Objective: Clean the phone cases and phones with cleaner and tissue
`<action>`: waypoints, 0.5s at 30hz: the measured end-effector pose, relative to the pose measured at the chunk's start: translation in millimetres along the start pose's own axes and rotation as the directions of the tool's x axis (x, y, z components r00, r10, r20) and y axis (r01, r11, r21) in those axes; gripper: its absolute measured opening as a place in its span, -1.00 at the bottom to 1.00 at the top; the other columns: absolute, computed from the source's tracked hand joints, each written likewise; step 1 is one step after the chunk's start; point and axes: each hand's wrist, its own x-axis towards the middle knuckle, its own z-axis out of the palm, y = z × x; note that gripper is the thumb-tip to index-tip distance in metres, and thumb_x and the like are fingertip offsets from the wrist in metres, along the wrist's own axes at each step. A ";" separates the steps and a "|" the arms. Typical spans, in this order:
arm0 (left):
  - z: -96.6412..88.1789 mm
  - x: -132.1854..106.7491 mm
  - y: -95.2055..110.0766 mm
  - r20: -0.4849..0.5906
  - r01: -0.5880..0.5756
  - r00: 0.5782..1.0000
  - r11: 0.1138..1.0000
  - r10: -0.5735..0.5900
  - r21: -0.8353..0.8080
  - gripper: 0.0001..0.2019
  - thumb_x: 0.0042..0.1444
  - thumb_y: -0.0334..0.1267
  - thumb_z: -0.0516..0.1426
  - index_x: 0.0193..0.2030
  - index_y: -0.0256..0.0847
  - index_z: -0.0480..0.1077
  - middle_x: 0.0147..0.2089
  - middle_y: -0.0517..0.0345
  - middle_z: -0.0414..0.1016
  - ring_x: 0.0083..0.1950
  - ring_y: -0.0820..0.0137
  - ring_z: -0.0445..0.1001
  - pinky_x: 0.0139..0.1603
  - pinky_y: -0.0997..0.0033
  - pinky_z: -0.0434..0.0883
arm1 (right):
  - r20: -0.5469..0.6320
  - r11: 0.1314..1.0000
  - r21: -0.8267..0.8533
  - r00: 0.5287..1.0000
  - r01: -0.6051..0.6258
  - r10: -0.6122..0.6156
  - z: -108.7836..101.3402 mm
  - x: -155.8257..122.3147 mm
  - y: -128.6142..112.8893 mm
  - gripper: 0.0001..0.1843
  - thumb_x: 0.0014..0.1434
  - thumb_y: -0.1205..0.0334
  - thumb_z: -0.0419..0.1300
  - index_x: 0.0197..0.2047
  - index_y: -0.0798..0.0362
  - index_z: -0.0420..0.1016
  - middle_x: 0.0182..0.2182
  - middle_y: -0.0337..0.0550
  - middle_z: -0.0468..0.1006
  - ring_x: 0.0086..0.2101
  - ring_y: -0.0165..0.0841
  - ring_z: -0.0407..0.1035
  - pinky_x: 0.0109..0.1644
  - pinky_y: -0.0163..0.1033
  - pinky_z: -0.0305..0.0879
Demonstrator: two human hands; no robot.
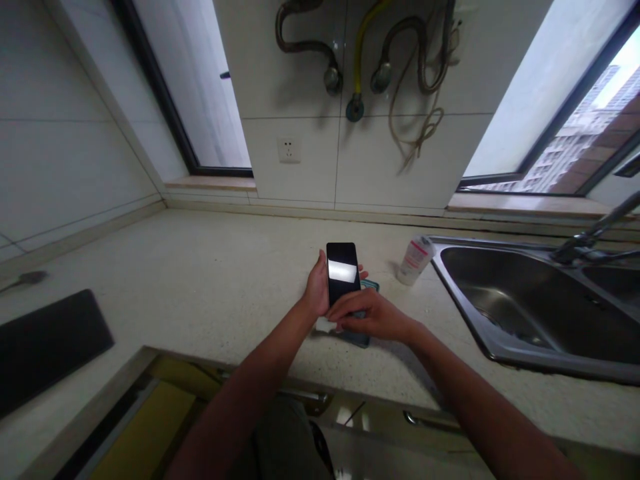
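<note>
A black smartphone (343, 272) stands tilted in my left hand (316, 287), its dark glass showing a bright white reflection. My left fingers wrap its left edge and reach behind it. My right hand (370, 315) comes across from the right, with its fingers over the phone's lower end. Below the hands, a flat teal item (358, 339) lies on the speckled stone countertop (210, 267), partly hidden by the phone and my hands. I cannot tell what the teal item is.
A stainless steel double sink (515, 300) with a faucet (580, 243) is set to the right. A white-labelled bottle (415, 261) lies by its rim. A black mat (47, 347) lies at the left. Hoses (420, 60) and a wall socket (289, 150) are on the tiled wall ahead.
</note>
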 end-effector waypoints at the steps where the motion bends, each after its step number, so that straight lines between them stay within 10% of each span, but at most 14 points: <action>1: 0.4 -0.5 -0.1 0.008 0.020 1.000 1.000 -0.020 -0.006 -0.26 0.27 0.28 -0.15 0.12 -0.42 0.40 -0.12 -0.26 0.58 -0.07 0.05 0.59 0.03 0.02 0.45 | -0.105 1.000 0.009 0.994 0.005 -0.004 -0.7 0.4 0.1 -0.88 0.22 0.25 0.28 -0.18 -0.01 0.63 -0.22 -0.13 0.67 -0.21 -0.35 0.57 -0.08 -0.22 0.47; 5: -0.5 -1.2 -2.3 0.118 0.093 0.989 0.995 -0.090 -0.026 -0.29 0.27 0.27 -0.15 0.11 -0.35 0.41 -0.11 -0.23 0.59 -0.09 0.06 0.59 0.02 0.00 0.45 | -0.651 0.978 -0.154 0.759 -0.139 0.005 -12.5 0.4 4.2 -0.89 0.20 0.18 0.28 -0.22 -0.01 0.58 -0.27 -0.16 0.58 -0.26 -0.34 0.48 -0.17 -0.19 0.45; 8: -2.2 -1.0 -5.3 0.198 0.129 0.973 0.991 -0.123 -0.020 -0.28 0.27 0.28 -0.16 0.12 -0.34 0.41 -0.06 -0.25 0.58 -0.07 0.05 0.58 -0.01 -0.02 0.46 | -0.803 0.906 -0.299 0.592 -0.298 -0.070 -24.2 -1.7 7.5 -0.87 0.21 0.14 0.24 -0.25 0.00 0.55 -0.30 -0.17 0.51 -0.29 -0.33 0.42 -0.24 -0.18 0.42; 15: -1.3 -3.3 -10.5 0.260 0.197 0.945 0.980 -0.200 0.039 -0.25 0.24 0.31 -0.17 0.19 -0.30 0.39 -0.03 -0.28 0.57 -0.05 0.00 0.58 -0.05 -0.07 0.47 | -0.774 0.736 -0.524 0.601 -0.428 -0.202 -29.8 -5.2 12.9 -0.81 0.28 0.14 0.13 -0.20 0.00 0.55 -0.33 -0.13 0.52 -0.32 -0.29 0.41 -0.25 -0.13 0.41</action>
